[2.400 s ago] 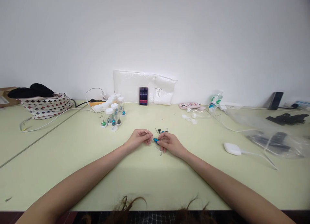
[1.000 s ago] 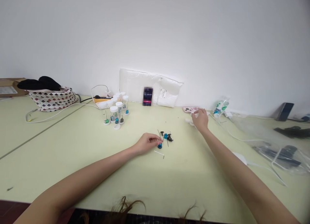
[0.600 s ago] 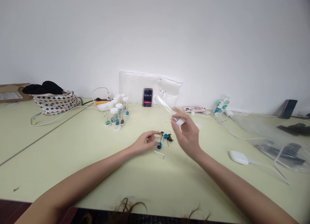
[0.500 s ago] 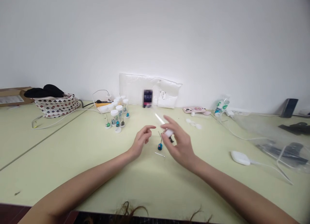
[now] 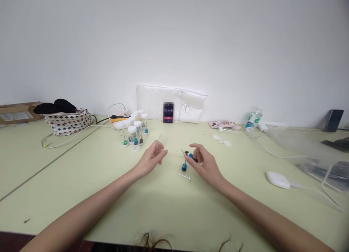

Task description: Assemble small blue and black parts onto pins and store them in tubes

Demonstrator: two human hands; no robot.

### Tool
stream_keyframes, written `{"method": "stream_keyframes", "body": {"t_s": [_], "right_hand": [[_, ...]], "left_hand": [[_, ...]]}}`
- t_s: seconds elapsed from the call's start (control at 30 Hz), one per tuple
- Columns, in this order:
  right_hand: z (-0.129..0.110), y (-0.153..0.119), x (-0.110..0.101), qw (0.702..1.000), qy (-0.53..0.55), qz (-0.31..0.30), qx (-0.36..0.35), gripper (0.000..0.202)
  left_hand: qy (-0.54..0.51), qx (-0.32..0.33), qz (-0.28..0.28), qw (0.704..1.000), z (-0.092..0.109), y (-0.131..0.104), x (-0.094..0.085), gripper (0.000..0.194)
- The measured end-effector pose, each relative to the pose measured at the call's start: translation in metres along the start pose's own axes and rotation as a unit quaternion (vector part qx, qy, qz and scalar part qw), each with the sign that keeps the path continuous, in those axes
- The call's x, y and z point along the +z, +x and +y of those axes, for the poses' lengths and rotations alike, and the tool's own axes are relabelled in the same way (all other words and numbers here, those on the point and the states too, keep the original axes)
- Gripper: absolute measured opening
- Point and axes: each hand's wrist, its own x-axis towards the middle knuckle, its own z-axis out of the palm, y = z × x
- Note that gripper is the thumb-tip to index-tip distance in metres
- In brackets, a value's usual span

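Observation:
My left hand [image 5: 152, 158] is curled around a clear plastic tube [image 5: 164, 140], which shows only faintly above the fingers. My right hand [image 5: 205, 165] has thumb and forefinger apart, with no object visible between them. Close to its fingertips, a small blue-based piece with a thin upright rod [image 5: 184, 167] stands on the table. Other blue and black small parts [image 5: 191, 155] lie behind it, partly covered by the right fingers. Just in front is a thin, bent metal rod [image 5: 184, 177].
Several white-capped clear tubes [image 5: 132, 133] and small coloured pieces stand to the left. White discs [image 5: 221, 140], a capped tube [image 5: 227, 130] and a pink phone case [image 5: 222, 124] lie right. A dark-screened phone [image 5: 168, 112] leans on a plastic-wrapped package [image 5: 152, 99]. A white charger [image 5: 278, 180] trails a cable.
The clear tube has passed from my right hand to my left, which has moved left and closed around it. My right hand is lower, fingers apart beside the blue piece. The view has shifted slightly.

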Motion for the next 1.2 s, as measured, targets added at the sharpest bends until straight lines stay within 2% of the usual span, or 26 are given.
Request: {"method": "stream_keyframes", "body": {"t_s": [0.1, 0.2, 0.33, 0.5, 0.63, 0.8, 0.9, 1.03, 1.2], "right_hand": [[0.016, 0.002, 0.006, 0.991, 0.056, -0.098, 0.067, 0.031], [0.021, 0.001, 0.011, 0.983, 0.094, -0.136, 0.076, 0.029], [0.014, -0.001, 0.014, 0.983, 0.115, -0.113, 0.086, 0.031], [0.007, -0.001, 0.018, 0.983, 0.113, -0.118, 0.079, 0.031], [0.009, -0.002, 0.022, 0.986, 0.113, -0.098, 0.075, 0.039], [0.012, -0.002, 0.016, 0.986, 0.113, -0.072, 0.099, 0.046], [0.015, 0.000, 0.007, 0.980, 0.156, -0.033, 0.120, 0.045], [0.016, 0.006, -0.002, 0.949, 0.277, 0.024, 0.150, 0.043], [0.014, 0.008, 0.003, 0.890, 0.411, -0.018, 0.196, 0.040]], "left_hand": [[0.117, 0.019, -0.021, 0.993, -0.013, -0.005, 0.005, 0.027], [0.231, 0.037, -0.040, 0.971, -0.020, -0.008, 0.010, 0.029], [0.286, 0.035, -0.057, 0.956, -0.025, -0.010, 0.012, 0.030], [0.294, 0.041, -0.063, 0.953, -0.029, -0.010, 0.011, 0.032], [0.293, 0.059, -0.068, 0.952, -0.029, -0.011, 0.012, 0.033], [0.284, 0.082, -0.069, 0.953, -0.028, -0.011, 0.012, 0.033], [0.290, 0.090, -0.070, 0.950, -0.028, -0.011, 0.012, 0.033], [0.295, 0.101, -0.072, 0.948, -0.028, -0.012, 0.011, 0.033], [0.291, 0.121, -0.084, 0.945, -0.028, -0.013, 0.015, 0.034]]}}
